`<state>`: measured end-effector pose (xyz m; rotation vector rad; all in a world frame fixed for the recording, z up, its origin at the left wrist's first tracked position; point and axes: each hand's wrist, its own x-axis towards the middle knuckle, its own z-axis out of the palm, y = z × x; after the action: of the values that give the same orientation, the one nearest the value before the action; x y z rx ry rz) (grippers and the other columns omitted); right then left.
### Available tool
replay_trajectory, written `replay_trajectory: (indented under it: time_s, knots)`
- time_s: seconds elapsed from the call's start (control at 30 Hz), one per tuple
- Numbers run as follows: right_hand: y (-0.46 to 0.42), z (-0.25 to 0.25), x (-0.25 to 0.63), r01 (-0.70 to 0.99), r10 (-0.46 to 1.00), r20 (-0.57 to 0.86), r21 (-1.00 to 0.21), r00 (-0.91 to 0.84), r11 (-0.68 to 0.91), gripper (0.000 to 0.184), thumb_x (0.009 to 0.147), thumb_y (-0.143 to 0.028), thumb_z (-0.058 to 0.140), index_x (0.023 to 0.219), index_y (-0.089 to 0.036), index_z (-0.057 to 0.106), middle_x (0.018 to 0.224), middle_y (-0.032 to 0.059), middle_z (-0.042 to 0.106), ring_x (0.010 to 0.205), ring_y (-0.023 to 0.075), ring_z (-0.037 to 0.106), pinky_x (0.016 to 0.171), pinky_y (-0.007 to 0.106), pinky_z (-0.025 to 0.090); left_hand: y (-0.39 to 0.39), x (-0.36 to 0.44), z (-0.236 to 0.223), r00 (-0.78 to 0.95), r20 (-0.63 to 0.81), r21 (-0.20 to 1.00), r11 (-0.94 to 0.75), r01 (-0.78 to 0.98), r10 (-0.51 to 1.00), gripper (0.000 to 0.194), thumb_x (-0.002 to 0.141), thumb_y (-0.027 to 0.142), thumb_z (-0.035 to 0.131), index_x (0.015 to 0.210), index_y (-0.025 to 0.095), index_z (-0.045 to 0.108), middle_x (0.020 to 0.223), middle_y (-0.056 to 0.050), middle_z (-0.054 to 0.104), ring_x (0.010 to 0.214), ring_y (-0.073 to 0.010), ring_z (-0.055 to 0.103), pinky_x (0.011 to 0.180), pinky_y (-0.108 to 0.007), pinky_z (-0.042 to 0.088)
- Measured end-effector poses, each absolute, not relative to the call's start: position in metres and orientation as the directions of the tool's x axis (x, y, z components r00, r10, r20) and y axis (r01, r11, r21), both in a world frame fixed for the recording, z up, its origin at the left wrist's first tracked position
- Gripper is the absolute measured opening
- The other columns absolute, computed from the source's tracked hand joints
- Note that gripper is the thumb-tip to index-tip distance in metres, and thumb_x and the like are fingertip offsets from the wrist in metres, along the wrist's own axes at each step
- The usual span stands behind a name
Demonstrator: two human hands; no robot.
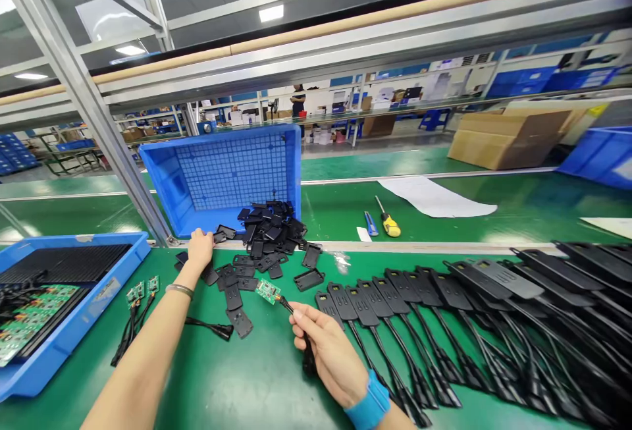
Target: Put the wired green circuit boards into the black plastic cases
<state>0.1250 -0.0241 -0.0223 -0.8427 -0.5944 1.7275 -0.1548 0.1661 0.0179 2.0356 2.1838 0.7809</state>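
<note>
My right hand [328, 344] is closed around the black cable of a small green circuit board [268, 291], which points up and left over the bench. My left hand [200, 250] is at the left edge of a heap of black plastic case halves [269, 229], fingers curled down among them; what they grip is hidden. More loose case halves [239, 322] lie spread between my hands. One black cable with a connector [222, 330] rests beside my left forearm. Left of that arm are a few circuit boards with cables [135, 295].
The heap spills from a tipped blue crate [224, 173]. A blue tray [118, 272] of boards stands at left. Rows of closed black cases with cables [390, 295] cover the right side. Behind lie a yellow screwdriver [390, 225], a blue cutter [370, 224] and white paper [434, 196].
</note>
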Motion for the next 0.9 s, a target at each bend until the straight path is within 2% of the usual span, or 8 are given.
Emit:
replay_trajectory:
  time_s: [0.17,0.27,0.33,0.43,0.5,0.57,0.73,0.9]
  knots:
    - [-0.024,-0.012,0.130,-0.648,0.970,-0.207,-0.723,-0.125,-0.238,0.039,0.064,-0.041,0.080,0.090,-0.015,0.067,0.076,0.0036,0.054,0.063,0.0106,0.042,0.051,0.021,0.037,0.129,-0.133,0.019,-0.037,0.329,0.511,-0.145,0.847,0.944,0.004,0.080,0.017,0.052,0.083,0.015,0.053,0.089,-0.007,0.054,0.084,-0.0224,0.055,0.083,-0.037,0.043]
    - [-0.024,-0.009,0.134,-0.648,0.978,-0.187,-0.734,-0.096,-0.203,0.038,0.064,-0.040,0.080,0.090,-0.015,0.067,0.076,0.0035,0.054,0.063,0.0113,0.042,0.050,0.022,0.036,0.089,-0.106,0.015,0.039,0.304,0.631,-0.232,0.740,0.952,0.016,0.078,0.026,0.056,0.091,0.017,0.053,0.090,-0.005,0.060,0.080,-0.0190,0.058,0.075,-0.030,0.047]
    - [-0.024,-0.009,0.136,-0.640,0.981,-0.176,-0.746,-0.078,-0.185,0.038,0.064,-0.039,0.080,0.090,-0.015,0.067,0.076,0.0034,0.054,0.062,0.0111,0.041,0.049,0.022,0.035,0.061,-0.088,0.012,0.092,0.256,0.803,-0.265,0.534,0.962,0.032,0.076,0.029,0.062,0.103,0.018,0.051,0.101,-0.006,0.062,0.087,-0.0186,0.059,0.075,-0.028,0.048]
    - [-0.024,-0.010,0.139,-0.606,0.983,-0.166,-0.775,-0.082,-0.181,0.037,0.064,-0.039,0.080,0.089,-0.015,0.068,0.075,0.0032,0.054,0.061,0.0104,0.040,0.048,0.021,0.033,0.030,-0.067,0.009,0.150,0.138,0.990,-0.137,-0.012,0.979,0.058,0.066,0.025,0.077,0.117,0.017,0.050,0.110,-0.009,0.060,0.094,-0.0179,0.058,0.081,-0.026,0.046]
    - [-0.025,-0.011,0.138,-0.576,0.981,-0.164,-0.794,-0.106,-0.195,0.037,0.063,-0.039,0.080,0.088,-0.015,0.068,0.074,0.0032,0.054,0.060,0.0099,0.039,0.047,0.020,0.031,0.018,-0.059,0.008,0.175,0.065,0.965,-0.017,-0.261,0.982,0.065,0.062,0.020,0.081,0.121,0.018,0.052,0.109,-0.007,0.059,0.095,-0.0170,0.058,0.083,-0.025,0.046]
    - [-0.026,-0.013,0.137,-0.553,0.978,-0.159,-0.807,-0.134,-0.207,0.037,0.065,-0.039,0.079,0.088,-0.014,0.068,0.074,0.0035,0.054,0.060,0.0095,0.039,0.048,0.020,0.032,0.013,-0.056,0.007,0.190,0.027,0.923,0.049,-0.382,0.981,0.066,0.061,0.017,0.081,0.122,0.019,0.054,0.109,-0.007,0.059,0.096,-0.0171,0.058,0.083,-0.024,0.046]
    - [-0.029,-0.021,0.132,-0.506,0.973,-0.145,-0.834,-0.180,-0.218,0.038,0.068,-0.040,0.078,0.093,-0.014,0.067,0.076,0.0042,0.057,0.061,0.0089,0.042,0.051,0.020,0.034,0.007,-0.054,0.004,0.230,0.033,0.877,0.083,-0.474,0.973,0.060,0.069,0.015,0.077,0.124,0.015,0.053,0.119,-0.011,0.058,0.111,-0.0217,0.055,0.093,-0.026,0.044]
    - [-0.029,-0.024,0.130,-0.459,0.960,-0.177,-0.849,-0.219,-0.261,0.040,0.067,-0.042,0.078,0.092,-0.013,0.066,0.073,0.0032,0.057,0.057,0.0076,0.040,0.048,0.019,0.032,0.000,-0.054,0.004,0.329,0.043,0.860,0.132,-0.493,0.943,0.059,0.079,0.020,0.070,0.132,0.020,0.043,0.132,-0.016,0.049,0.119,-0.0327,0.049,0.098,-0.047,0.042]
